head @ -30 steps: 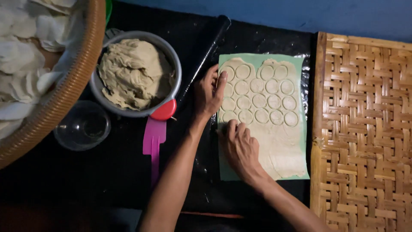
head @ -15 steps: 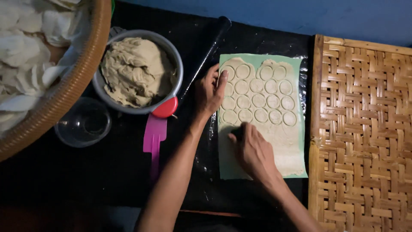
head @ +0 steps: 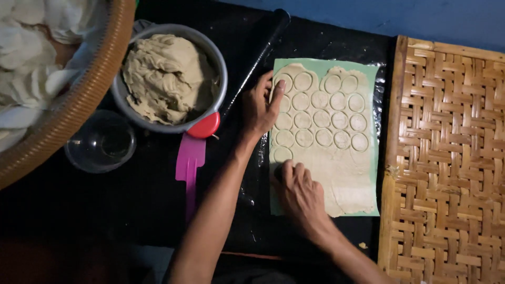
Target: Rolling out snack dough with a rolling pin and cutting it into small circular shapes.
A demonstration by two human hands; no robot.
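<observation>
Fingers (head: 288,171) on dough sheet (head: 336,179), one bowl (head: 218,68)

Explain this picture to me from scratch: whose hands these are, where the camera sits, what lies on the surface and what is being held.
There is no machine here. One camera, worn on a person's head, looks straight down at that person's own two bare hands.

On a dark table lies a green mat with a rolled sheet of dough on it, marked with rows of cut circles. The left hand rests flat on the sheet's upper left edge. The right hand presses something small and dark into the dough; the fingers hide most of it, so I cannot tell what it is.

To the left stand a grey bowl of dough, a pink spatula, a clear glass bowl and a wicker basket. A dark rolling pin lies beside the mat, and a woven mat lies on the right.
</observation>
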